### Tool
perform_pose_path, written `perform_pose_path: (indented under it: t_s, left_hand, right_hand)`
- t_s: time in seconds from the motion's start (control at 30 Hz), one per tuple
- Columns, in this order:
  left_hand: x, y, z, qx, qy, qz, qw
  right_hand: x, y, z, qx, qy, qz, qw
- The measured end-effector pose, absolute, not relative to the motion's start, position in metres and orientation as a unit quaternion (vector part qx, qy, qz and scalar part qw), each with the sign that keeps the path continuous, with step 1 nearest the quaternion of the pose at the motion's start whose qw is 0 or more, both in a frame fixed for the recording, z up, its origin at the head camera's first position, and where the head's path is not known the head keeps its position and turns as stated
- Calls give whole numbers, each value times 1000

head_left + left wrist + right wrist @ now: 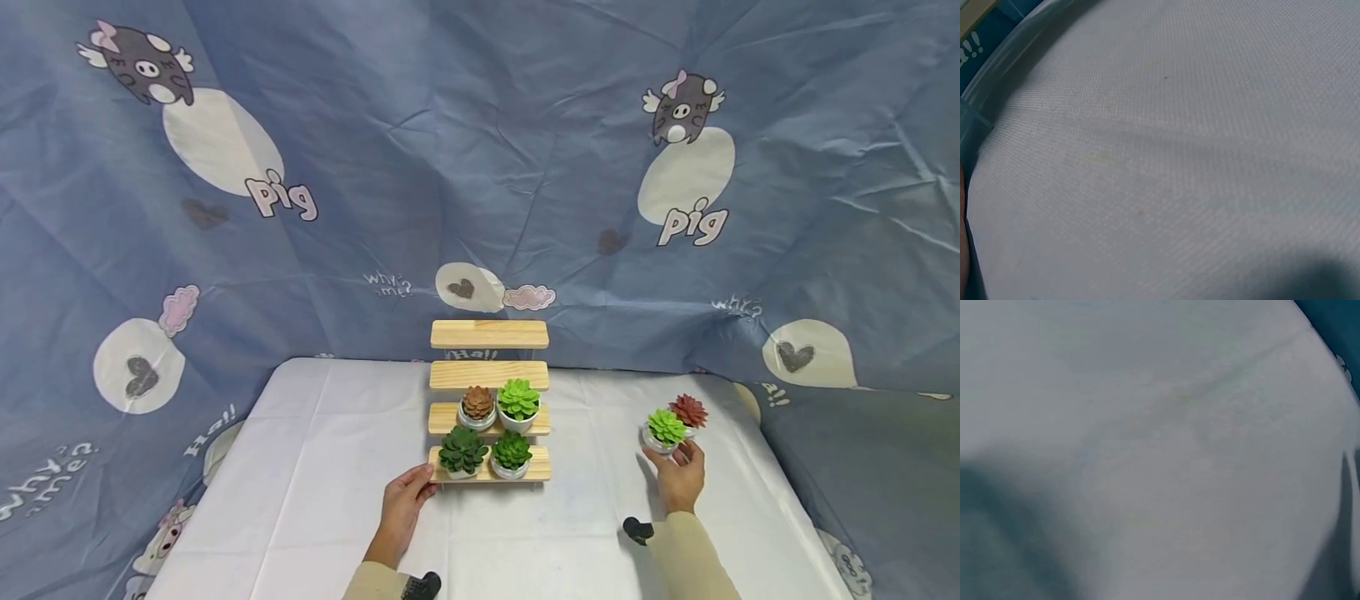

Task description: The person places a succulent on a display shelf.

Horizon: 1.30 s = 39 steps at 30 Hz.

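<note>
My right hand (682,477) holds a small light green potted succulent (665,427) by its glass-like pot, at the right of the table in the head view. Just behind it is a dark red succulent (688,410), its pot mostly hidden. My left hand (403,505) pinches the left end of the lowest board of a stepped wooden plant stand (489,334). On that board sit a dark green succulent (462,451) and a mid-green one (512,450). One board higher are a brown succulent (477,403) and a bright green one (519,400).
A white cloth covers the table (315,467). Blue printed fabric (480,167) hangs behind it and at both sides. The upper two boards of the stand bear no plants. Both wrist views show mostly white cloth.
</note>
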State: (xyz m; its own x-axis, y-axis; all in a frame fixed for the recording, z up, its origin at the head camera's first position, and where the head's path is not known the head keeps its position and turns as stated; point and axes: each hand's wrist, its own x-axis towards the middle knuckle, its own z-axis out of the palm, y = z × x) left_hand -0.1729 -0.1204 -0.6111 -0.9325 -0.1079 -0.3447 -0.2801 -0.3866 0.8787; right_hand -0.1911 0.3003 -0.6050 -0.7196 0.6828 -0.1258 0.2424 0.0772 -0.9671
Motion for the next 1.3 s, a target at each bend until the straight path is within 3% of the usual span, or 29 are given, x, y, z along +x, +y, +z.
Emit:
perform_pose_path:
  t_s: [0.7,1.3]
  left_hand:
    - [-172,-120,-613,-151,558,813,66]
    - [-172,-122,-612,-162,549,819,53]
  right_hand:
    - [-199,314,-604,-354,-745,546,142]
    - [-200,295,-580,-262,-759,588,99]
